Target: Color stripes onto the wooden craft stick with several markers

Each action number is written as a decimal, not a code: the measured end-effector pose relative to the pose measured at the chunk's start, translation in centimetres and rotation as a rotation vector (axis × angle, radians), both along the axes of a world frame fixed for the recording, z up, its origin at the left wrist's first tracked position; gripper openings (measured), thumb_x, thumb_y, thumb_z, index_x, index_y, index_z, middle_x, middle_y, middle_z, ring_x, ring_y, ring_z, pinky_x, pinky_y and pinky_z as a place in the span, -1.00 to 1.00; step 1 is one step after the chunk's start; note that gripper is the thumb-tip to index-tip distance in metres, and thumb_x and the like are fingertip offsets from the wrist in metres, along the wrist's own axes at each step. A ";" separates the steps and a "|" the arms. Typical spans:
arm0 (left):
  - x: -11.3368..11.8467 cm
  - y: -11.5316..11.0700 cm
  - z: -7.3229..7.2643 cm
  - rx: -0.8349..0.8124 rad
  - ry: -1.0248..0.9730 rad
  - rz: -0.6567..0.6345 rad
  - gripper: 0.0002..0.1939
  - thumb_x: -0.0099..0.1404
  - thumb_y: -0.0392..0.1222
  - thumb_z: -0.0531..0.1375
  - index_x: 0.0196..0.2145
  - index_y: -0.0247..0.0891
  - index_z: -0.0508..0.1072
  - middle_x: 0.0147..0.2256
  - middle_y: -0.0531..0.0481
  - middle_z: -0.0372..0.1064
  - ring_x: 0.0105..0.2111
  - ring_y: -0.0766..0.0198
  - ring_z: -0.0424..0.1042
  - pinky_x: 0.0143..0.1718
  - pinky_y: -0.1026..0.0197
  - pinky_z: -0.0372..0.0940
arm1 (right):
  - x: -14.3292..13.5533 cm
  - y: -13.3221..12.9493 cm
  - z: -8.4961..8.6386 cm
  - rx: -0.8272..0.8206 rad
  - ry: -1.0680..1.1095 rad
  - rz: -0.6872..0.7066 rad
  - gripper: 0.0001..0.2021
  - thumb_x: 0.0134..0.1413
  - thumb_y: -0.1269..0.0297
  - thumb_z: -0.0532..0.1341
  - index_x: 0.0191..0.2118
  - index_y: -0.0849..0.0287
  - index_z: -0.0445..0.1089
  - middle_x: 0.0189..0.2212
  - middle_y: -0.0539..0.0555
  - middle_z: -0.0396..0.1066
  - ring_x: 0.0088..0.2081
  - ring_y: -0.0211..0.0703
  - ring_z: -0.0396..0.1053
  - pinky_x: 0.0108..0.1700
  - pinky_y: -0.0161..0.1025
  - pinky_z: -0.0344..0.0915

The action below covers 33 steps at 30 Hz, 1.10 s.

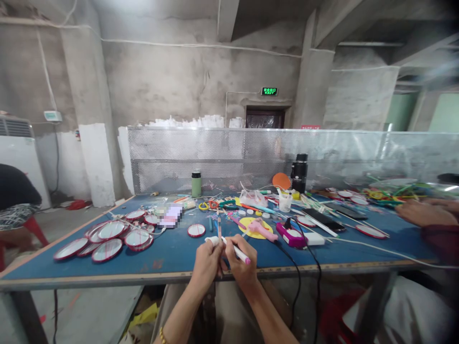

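Note:
My left hand (208,260) is closed on a thin, flat, pinkish strip (220,226) that stands upright above the table's front edge. A white wrap covers one of its fingertips. Close beside it, my right hand (244,263) grips a white marker pen (239,252) with a pink end, its other end against or very near the strip. Just beyond my hands lies a round red-rimmed mirror (196,231). To the right, a pink glue gun (258,228) with a black cord rests on a yellow disc (247,223).
Red-rimmed mirrors (107,250) are piled at left, near a phone (171,217). A purple box (291,236), green bottle (196,185) and black flask (300,174) stand beyond. Another person's hand (412,213) is at far right. A perforated metal screen (186,148) edges the table's back.

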<state>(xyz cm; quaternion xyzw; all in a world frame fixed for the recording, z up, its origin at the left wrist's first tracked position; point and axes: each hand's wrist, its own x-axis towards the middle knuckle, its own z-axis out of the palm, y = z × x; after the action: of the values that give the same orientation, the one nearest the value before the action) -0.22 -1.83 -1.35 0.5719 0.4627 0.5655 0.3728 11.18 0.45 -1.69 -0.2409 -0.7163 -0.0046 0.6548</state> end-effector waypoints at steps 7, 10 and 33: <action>0.1 -0.1 0.1 -0.004 -0.020 0.003 -0.57 0.20 0.23 0.08 -0.49 -0.22 0.33 -0.76 0.09 0.31 -0.82 0.36 0.21 -0.79 0.35 0.07 | -0.1 -0.2 0.1 0.013 -0.007 0.012 -0.78 0.35 0.29 0.12 -0.35 0.22 0.36 -0.49 -0.09 0.34 -0.48 -0.34 0.32 -0.40 -0.33 0.31; 0.1 -0.1 0.0 0.000 -0.025 0.017 -0.58 0.18 0.22 0.10 -0.52 -0.21 0.31 -0.76 0.09 0.30 -0.83 0.37 0.20 -0.80 0.36 0.05 | -0.2 -0.2 0.1 0.023 -0.024 0.026 -0.79 0.34 0.30 0.12 -0.34 0.21 0.37 -0.49 -0.09 0.33 -0.47 -0.34 0.33 -0.39 -0.33 0.31; 0.1 0.2 -0.3 -0.008 -0.051 -0.010 -0.53 0.18 0.30 0.11 -0.47 -0.21 0.32 -0.75 0.06 0.34 -0.82 0.31 0.24 -0.79 0.32 0.12 | -0.1 0.0 -0.1 0.015 0.028 -0.021 -0.78 0.33 0.33 0.12 -0.38 0.21 0.33 -0.52 -0.11 0.30 -0.51 -0.35 0.28 -0.41 -0.34 0.28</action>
<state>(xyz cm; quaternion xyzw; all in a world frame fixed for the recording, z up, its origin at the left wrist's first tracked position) -0.13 -1.65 -1.62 0.5582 0.4523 0.5762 0.3897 11.11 0.49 -1.74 -0.2437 -0.7045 -0.0133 0.6664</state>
